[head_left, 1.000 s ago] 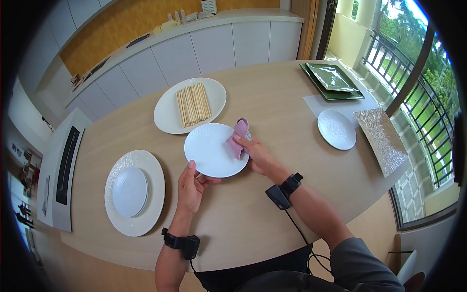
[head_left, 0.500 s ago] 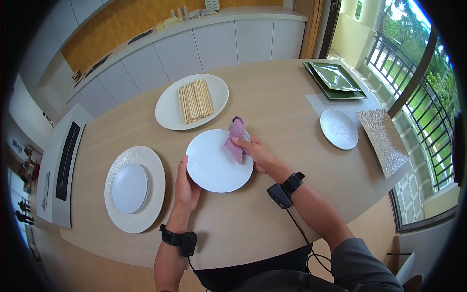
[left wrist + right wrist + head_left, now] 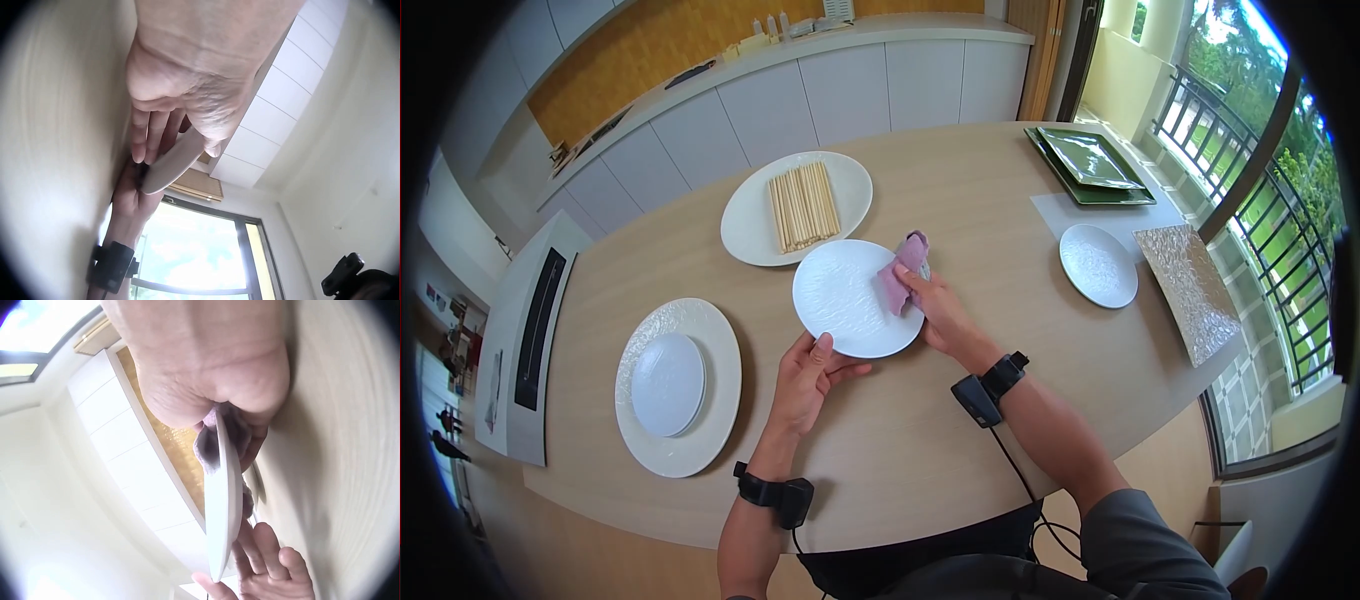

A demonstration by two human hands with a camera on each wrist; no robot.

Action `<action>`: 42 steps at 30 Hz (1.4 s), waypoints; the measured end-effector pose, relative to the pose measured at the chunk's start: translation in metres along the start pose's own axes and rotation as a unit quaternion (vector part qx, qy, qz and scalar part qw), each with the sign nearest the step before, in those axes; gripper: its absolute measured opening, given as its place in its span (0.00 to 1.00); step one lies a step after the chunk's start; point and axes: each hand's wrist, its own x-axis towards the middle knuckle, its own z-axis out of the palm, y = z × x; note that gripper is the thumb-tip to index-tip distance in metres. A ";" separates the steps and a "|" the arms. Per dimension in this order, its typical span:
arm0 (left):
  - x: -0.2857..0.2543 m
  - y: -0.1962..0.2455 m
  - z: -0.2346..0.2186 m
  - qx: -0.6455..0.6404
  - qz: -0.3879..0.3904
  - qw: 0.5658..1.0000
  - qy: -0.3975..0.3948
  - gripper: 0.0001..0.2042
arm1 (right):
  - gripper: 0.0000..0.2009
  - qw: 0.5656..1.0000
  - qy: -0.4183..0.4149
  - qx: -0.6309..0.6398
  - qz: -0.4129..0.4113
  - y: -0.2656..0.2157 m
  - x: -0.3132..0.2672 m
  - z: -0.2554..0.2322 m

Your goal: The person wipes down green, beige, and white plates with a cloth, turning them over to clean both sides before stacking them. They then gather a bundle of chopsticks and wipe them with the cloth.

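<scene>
A round white plate (image 3: 845, 300) is held tilted above the table, between two hands. The left hand (image 3: 802, 385) grips its near-left edge, thumb on the upper face and fingers beneath. Pinched around the right edge is a pink cloth (image 3: 897, 284), in the right hand (image 3: 945, 318). In the right wrist view the cloth (image 3: 209, 448) folds over both faces of the plate (image 3: 222, 506), and the left hand's fingers (image 3: 269, 550) lie under it. The left wrist view shows the plate (image 3: 175, 164) edge-on beneath the left thumb.
Behind the plate, an oval plate (image 3: 740, 225) bears a bundle of light sticks (image 3: 804, 208). To the left, small plates (image 3: 668, 385) sit on a large oval one (image 3: 635, 440). At the right are green square plates (image 3: 1090, 158), a small round plate (image 3: 1098, 266) and a shiny rectangular plate (image 3: 1187, 290).
The left hand has shifted from the plate's left side to its near edge, after moving the opposite way earlier. The plate's tilt has changed, and the right hand with the cloth has moved slightly right.
</scene>
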 end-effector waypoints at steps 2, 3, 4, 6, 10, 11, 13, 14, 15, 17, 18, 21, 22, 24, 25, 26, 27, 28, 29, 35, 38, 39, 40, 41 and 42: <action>0.000 0.000 -0.003 -0.005 0.001 1.000 0.003 0.23 | 0.16 1.000 0.019 -0.009 0.002 -0.003 -0.004 0.006; 0.000 0.000 -0.009 -0.006 -0.001 1.000 -0.002 0.22 | 0.16 1.000 0.019 -0.009 0.002 -0.004 -0.006 0.007; 0.001 0.000 -0.013 -0.006 -0.004 1.000 -0.006 0.21 | 0.16 0.999 0.021 -0.024 0.009 -0.005 -0.007 0.008; 0.002 -0.001 -0.016 -0.012 0.001 1.000 0.014 0.22 | 0.16 0.999 0.022 -0.039 0.017 -0.005 -0.007 0.008; 0.002 0.002 -0.019 -0.027 -0.009 0.999 0.040 0.23 | 0.18 0.998 -0.025 -0.033 0.044 -0.003 -0.003 0.003; 0.002 0.003 -0.020 -0.027 -0.009 0.999 0.040 0.23 | 0.19 0.997 -0.039 -0.037 0.050 -0.003 -0.003 0.003; 0.001 0.004 -0.024 -0.089 -0.028 0.995 0.038 0.23 | 0.20 0.996 -0.031 -0.066 0.060 -0.007 -0.009 0.007; 0.002 0.003 -0.029 -0.089 -0.028 0.995 0.038 0.23 | 0.20 0.993 -0.022 -0.094 0.068 -0.009 -0.011 0.010; 0.003 0.001 -0.037 -0.108 -0.033 0.993 0.027 0.22 | 0.20 0.993 -0.022 -0.094 0.069 -0.008 -0.011 0.010; 0.004 0.004 -0.027 -0.126 -0.038 0.991 0.015 0.22 | 0.21 0.993 -0.025 -0.100 0.058 -0.005 -0.009 0.008; 0.004 0.008 -0.008 -0.125 -0.034 0.986 0.100 0.23 | 0.21 0.993 -0.024 -0.100 0.058 -0.004 -0.008 0.007; 0.003 0.009 0.002 -0.115 -0.015 0.981 0.156 0.24 | 0.21 0.995 -0.036 -0.084 0.046 -0.002 -0.004 0.003; 0.003 0.006 0.000 -0.108 -0.002 0.986 0.128 0.25 | 0.20 0.996 -0.032 -0.067 0.039 -0.002 -0.003 0.002; 0.002 0.001 -0.012 -0.083 -0.004 0.994 0.075 0.25 | 0.19 0.998 -0.028 -0.050 0.032 -0.001 -0.001 0.001; 0.002 0.002 -0.013 -0.058 -0.006 0.998 0.021 0.26 | 0.18 0.999 -0.010 -0.022 0.022 -0.001 0.000 0.001; 0.001 0.002 -0.012 -0.058 -0.006 0.998 0.021 0.26 | 0.17 1.000 0.007 0.007 0.011 -0.002 0.000 0.002; 0.000 0.003 -0.008 -0.028 0.001 1.000 0.004 0.24 | 0.17 1.000 0.007 0.007 0.011 -0.001 0.001 0.001; 0.000 0.004 -0.004 0.002 0.009 1.000 -0.014 0.23 | 0.17 1.000 0.004 0.015 0.004 -0.001 0.002 0.001; 0.000 0.002 -0.001 0.002 0.009 1.000 -0.014 0.23 | 0.16 1.000 0.001 0.024 -0.004 0.000 0.003 0.000; -0.001 0.000 0.001 0.010 -0.001 1.000 0.003 0.22 | 0.16 1.000 0.008 0.018 0.011 -0.004 -0.003 0.007; -0.001 0.002 -0.003 0.003 0.000 1.000 0.001 0.22 | 0.17 1.000 0.001 -0.007 0.018 -0.004 -0.002 0.004; -0.001 0.001 -0.008 -0.003 -0.002 1.000 0.007 0.22 | 0.17 1.000 0.001 -0.007 0.018 -0.003 -0.002 0.003; 0.000 0.002 -0.011 -0.009 -0.005 1.000 0.012 0.22 | 0.17 1.000 -0.003 -0.014 0.022 -0.003 -0.003 0.004; 0.000 0.002 -0.013 -0.009 -0.004 1.000 0.013 0.22 | 0.17 0.999 -0.007 -0.021 0.026 -0.003 -0.004 0.004; 0.001 0.002 -0.015 -0.013 -0.005 0.999 0.028 0.22 | 0.17 0.999 -0.008 -0.021 0.026 -0.002 -0.003 0.004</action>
